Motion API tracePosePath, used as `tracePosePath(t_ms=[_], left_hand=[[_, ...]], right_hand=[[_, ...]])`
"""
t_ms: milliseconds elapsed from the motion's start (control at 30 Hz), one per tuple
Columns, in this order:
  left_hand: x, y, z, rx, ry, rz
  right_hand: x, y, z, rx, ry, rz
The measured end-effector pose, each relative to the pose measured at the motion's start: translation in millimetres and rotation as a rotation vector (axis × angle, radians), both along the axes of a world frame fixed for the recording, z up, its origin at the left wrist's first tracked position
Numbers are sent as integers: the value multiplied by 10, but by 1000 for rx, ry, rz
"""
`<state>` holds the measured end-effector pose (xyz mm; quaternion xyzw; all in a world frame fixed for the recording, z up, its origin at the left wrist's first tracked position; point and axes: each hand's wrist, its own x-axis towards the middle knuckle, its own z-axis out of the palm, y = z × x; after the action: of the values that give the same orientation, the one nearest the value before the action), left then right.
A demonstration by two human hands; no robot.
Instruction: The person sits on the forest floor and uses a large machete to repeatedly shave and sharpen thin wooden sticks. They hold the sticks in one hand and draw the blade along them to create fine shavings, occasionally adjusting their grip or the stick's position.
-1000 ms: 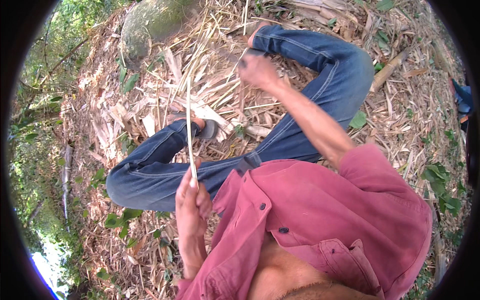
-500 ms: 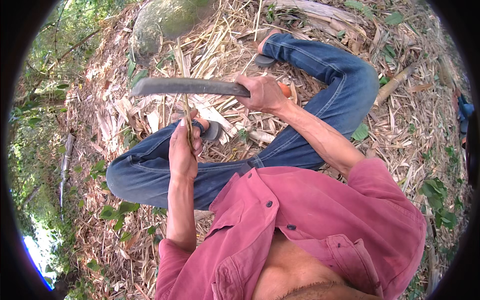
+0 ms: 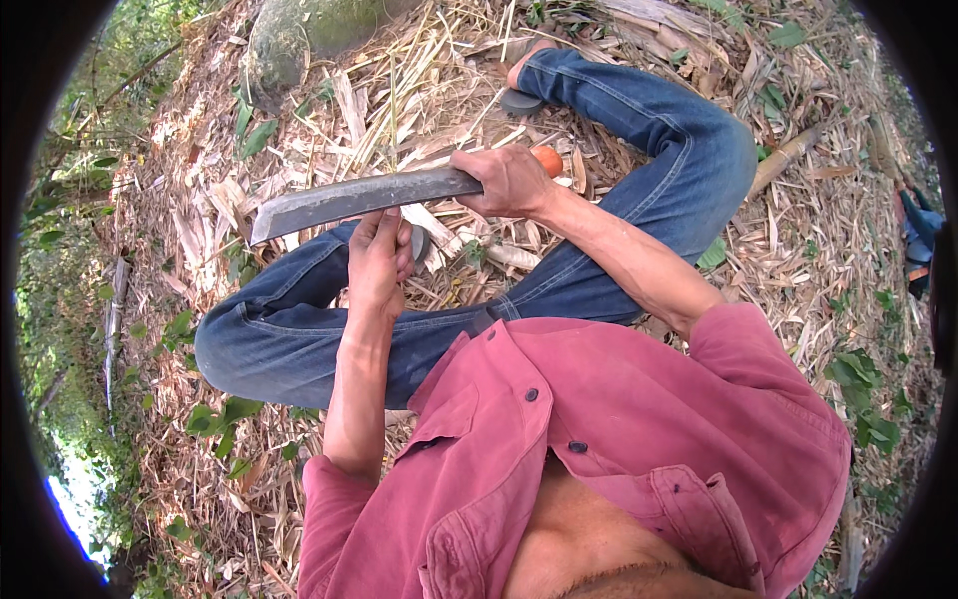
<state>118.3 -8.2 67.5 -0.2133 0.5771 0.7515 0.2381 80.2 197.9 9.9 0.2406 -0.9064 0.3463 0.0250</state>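
I sit cross-legged on the ground in blue jeans (image 3: 299, 339) and a red shirt. My right hand (image 3: 509, 180) grips the orange handle (image 3: 548, 159) of a long dark machete (image 3: 359, 197), whose blade points left and lies nearly level. My left hand (image 3: 379, 262) is just under the blade's middle, its fingers closed on a thin bamboo strip (image 3: 391, 140). The strip rises past the blade and is mostly hidden by the hand and the knife.
Dry bamboo husks and split slivers (image 3: 399, 90) cover the ground around my legs. A mossy rock (image 3: 289, 40) lies at the top left, a bamboo stub (image 3: 788, 155) to the right. Green plants line the left edge. Another person's sleeve (image 3: 918, 240) shows at far right.
My right hand has brought the machete in from the far side to lie across the strip. My left hand has slid up the strip to just beneath the blade.
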Motion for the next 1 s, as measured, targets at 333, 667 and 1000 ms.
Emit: tracePosePath(t_ms=[333,667,1000], left_hand=[[115,40,132,28,-59,32],[537,-81,435,21,-115,17],[329,-54,389,42,-76,39]], right_hand=[[6,-13,-98,23,4,-8],[-144,136,-104,85,65,-187],[26,-45,-20,-31,71,27]])
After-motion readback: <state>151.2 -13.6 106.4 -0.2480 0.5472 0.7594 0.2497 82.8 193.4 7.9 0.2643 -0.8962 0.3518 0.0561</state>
